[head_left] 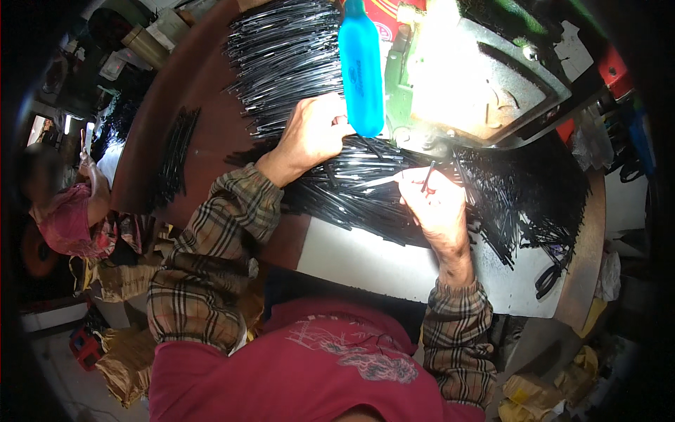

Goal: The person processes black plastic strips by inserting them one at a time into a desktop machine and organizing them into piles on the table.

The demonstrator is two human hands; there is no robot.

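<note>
My left hand (313,137) is closed beside the base of a blue bottle (362,77). Its fingertips are partly hidden there, so what they pinch cannot be made out. To the right, my right hand (437,204) pinches a thin black strip (428,176) that sticks up between thumb and fingers. A pale, shiny strip (382,181) points left from the same fingertips. Beneath both hands lies a loose heap of thin black strips (351,200). A green metal machine (401,91), brightly lit, stands just beyond my right hand.
A large stack of black strips (285,63) covers the far table, with a small bundle (176,158) at left. More strips (520,204) spread right, near black-handled scissors (548,281). A white board (365,264) lies at the front edge. Another person (70,211) sits at far left.
</note>
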